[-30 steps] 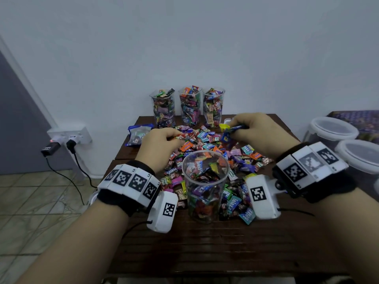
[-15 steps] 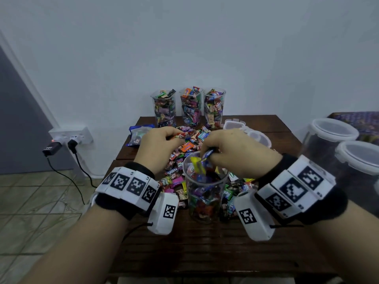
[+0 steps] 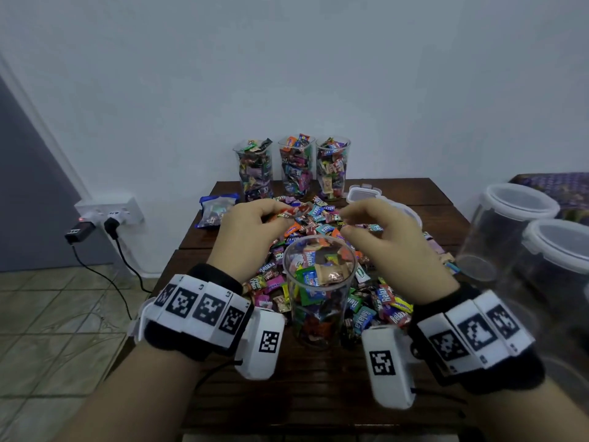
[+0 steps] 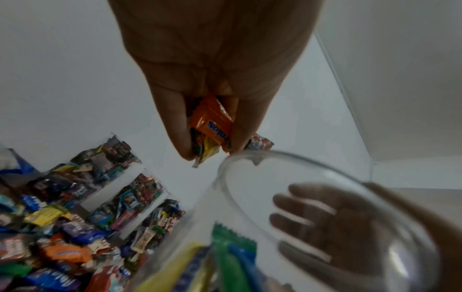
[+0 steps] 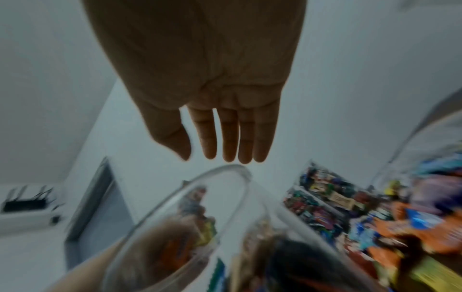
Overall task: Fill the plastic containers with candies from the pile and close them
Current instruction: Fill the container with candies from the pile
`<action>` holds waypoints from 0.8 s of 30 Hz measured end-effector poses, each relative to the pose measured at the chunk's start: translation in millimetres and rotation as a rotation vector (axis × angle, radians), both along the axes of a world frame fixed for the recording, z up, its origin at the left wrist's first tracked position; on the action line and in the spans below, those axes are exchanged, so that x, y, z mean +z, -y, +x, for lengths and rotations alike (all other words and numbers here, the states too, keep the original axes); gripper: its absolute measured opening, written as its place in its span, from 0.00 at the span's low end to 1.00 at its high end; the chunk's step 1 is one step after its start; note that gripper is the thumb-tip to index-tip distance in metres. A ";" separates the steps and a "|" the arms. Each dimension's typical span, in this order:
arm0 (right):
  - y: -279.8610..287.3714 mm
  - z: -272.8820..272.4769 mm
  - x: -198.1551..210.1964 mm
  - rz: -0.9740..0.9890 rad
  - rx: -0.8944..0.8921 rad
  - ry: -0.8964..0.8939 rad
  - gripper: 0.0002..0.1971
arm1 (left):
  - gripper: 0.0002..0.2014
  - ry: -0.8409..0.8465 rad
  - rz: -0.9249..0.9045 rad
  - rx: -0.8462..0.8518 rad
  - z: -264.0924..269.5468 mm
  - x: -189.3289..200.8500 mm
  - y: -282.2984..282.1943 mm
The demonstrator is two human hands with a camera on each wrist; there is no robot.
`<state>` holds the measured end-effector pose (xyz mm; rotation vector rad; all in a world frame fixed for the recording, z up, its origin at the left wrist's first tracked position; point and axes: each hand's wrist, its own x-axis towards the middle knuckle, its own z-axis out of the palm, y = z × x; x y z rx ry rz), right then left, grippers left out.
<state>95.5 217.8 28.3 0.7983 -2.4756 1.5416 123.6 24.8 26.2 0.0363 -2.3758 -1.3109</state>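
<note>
My left hand point(image 3: 251, 232) was curled around a small bunch of wrapped candies point(image 4: 212, 126), an orange wrapper foremost, pinched between thumb and fingers just beside the rim of the clear plastic cup point(image 3: 319, 288). My right hand point(image 3: 395, 250) hovered on the other side of that rim with its fingers point(image 5: 230, 136) straight and together, holding nothing. The cup stood upright on the dark wooden table point(image 3: 318, 393), roughly two-thirds full of candies and with no lid on it. The candy pile point(image 3: 318, 224) lay spread around and behind the cup. Three more cups point(image 3: 294, 167), filled to the top and also lidless, stood in a row at the table's far edge against the wall. A clear lid point(image 3: 365, 194) lay to their right, beyond my right hand. Two large lidded containers point(image 3: 522, 218) sat off to the right of the table.
</note>
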 end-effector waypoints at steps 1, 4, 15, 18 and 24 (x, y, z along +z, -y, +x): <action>-2.7 1.0 -7.4 -0.054 0.014 0.081 0.14 | 0.07 0.006 0.011 -0.016 0.9 1.8 -1.1; -5.0 4.1 -32.0 -0.075 0.179 0.326 0.38 | 0.09 0.014 0.004 -0.068 4.9 8.5 -6.4; 3.9 8.0 -53.3 -0.154 0.254 0.406 0.39 | 0.08 0.171 -0.297 -0.240 14.9 18.0 -28.0; 4.4 8.2 -56.4 -0.196 0.258 0.414 0.39 | 0.10 0.173 -0.361 -0.235 15.0 18.1 -29.8; 3.0 9.5 -57.1 -0.205 0.266 0.411 0.39 | 0.18 0.158 -0.329 -0.228 16.7 21.6 -31.1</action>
